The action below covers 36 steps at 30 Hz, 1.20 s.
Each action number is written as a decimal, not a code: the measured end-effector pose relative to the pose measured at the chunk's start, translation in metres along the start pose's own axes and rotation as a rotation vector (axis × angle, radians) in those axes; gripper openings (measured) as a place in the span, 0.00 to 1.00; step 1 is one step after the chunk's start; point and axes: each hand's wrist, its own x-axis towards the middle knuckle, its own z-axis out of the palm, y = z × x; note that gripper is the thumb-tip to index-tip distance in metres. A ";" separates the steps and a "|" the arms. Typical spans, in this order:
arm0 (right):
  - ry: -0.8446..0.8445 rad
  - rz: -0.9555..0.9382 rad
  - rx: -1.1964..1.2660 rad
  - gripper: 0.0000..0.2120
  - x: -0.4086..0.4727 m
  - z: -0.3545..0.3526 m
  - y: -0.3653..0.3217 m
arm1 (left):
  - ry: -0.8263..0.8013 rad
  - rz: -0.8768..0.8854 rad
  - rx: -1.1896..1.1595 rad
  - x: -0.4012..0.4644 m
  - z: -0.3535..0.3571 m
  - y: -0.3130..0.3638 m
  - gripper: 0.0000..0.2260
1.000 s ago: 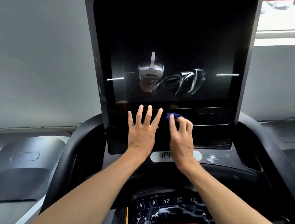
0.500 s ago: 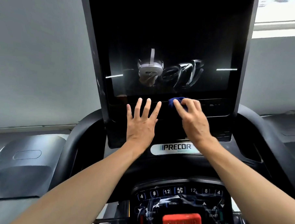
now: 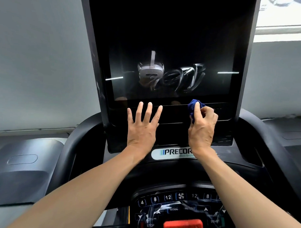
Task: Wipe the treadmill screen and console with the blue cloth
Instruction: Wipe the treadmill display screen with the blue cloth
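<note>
The tall black treadmill screen (image 3: 170, 37) rises in front of me, dark and reflecting a white headset. My right hand (image 3: 201, 128) pinches a bunched blue cloth (image 3: 193, 108) against the panel strip just under the glass, right of centre. My left hand (image 3: 142, 125) lies flat with fingers spread on the same lower panel, left of centre. Below the arms sits the console (image 3: 178, 208) with numbered keys, a fan key and a red stop button (image 3: 183, 226). White streaks cover the console's face.
A curved black handlebar frame (image 3: 72, 145) wraps around both sides of the console. A grey neighbouring machine's cover (image 3: 21, 168) lies at the left, another at the far right. A pale wall stands behind, with a window strip at the top right.
My right hand with the blue cloth has slid rightward along the strip below the glass. My left hand has stayed flat in the same spot on the panel.
</note>
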 end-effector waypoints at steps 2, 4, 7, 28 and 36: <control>0.001 0.048 0.004 0.24 0.000 0.001 -0.002 | -0.002 0.000 0.001 0.001 0.000 0.001 0.32; -0.021 -0.027 -0.001 0.23 -0.005 0.000 -0.013 | 0.000 -0.003 0.005 0.001 0.000 0.002 0.32; -0.111 -0.481 -0.003 0.21 -0.003 0.000 -0.029 | 0.015 -0.006 0.007 0.000 0.001 0.001 0.32; -0.098 -0.468 -0.069 0.23 0.018 -0.008 0.013 | 0.028 -0.028 0.075 0.017 -0.023 0.026 0.30; -0.049 -0.274 -0.013 0.24 -0.005 -0.010 0.026 | -0.011 0.109 0.036 0.040 -0.028 0.074 0.36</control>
